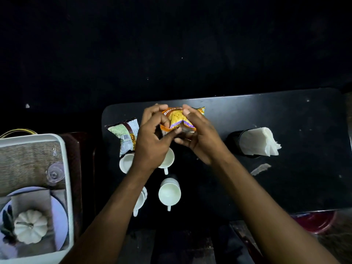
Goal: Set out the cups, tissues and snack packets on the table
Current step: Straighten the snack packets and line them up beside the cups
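I am holding a shiny orange and yellow snack packet (178, 119) with both my hands, above the far side of the dark flat table (285, 115). My left hand (152, 138) has its fingers curled round the left side of the packet. My right hand (198, 134) grips the right side and the bottom of it. The packet is up in my hands, not lying flat.

Another snack packet, a green and white one with a brown edge (124, 137), lies on the table just to the left of my left hand.

There are four white cups with handles on the table, close to me. One white cup (126, 162) is near the bottom of the green packet, and my left wrist hides part of it. A second white cup (167, 160) sits under my hands. A third white cup (169, 193) stands in the open between my arms. The fourth white cup (141, 201) is partly hidden by my left arm.

On the right, a stack of white tissues (259, 141) sticks out of a dark round holder (235, 141).

Off to the left is a white tray (64, 168) with a clear glass (55, 174), a pale plate (61, 216) and a small white pumpkin (30, 226) in it.
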